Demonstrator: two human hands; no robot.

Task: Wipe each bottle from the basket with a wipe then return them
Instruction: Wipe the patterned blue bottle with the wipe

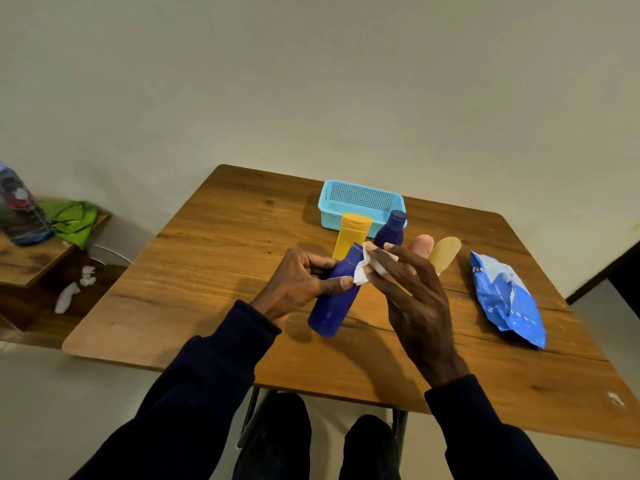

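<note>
Wooden table [214,244], seen from the near edge. To its left is a low side table [31,258] with a clear water bottle [20,213] and a green cloth [74,220] on it. Blue wipes pack [507,299] lies flat by the table's right edge. Light blue basket [362,197] sits near the far edge.

Blue bottle [332,306] is held tilted above the table middle, base toward the near edge. Left hand [298,282] grips its upper body, fingers curled round it. Right hand [415,299] pinches the white wipe [362,271] against the bottle's top end, with its other fingers spread apart.

Yellow bottle [349,237] and dark blue bottle [391,230] stand upright just in front of the basket. Tan bottle [445,252] is to their right, partly hidden behind the right fingers, so I can't tell whether it is upright.
</note>
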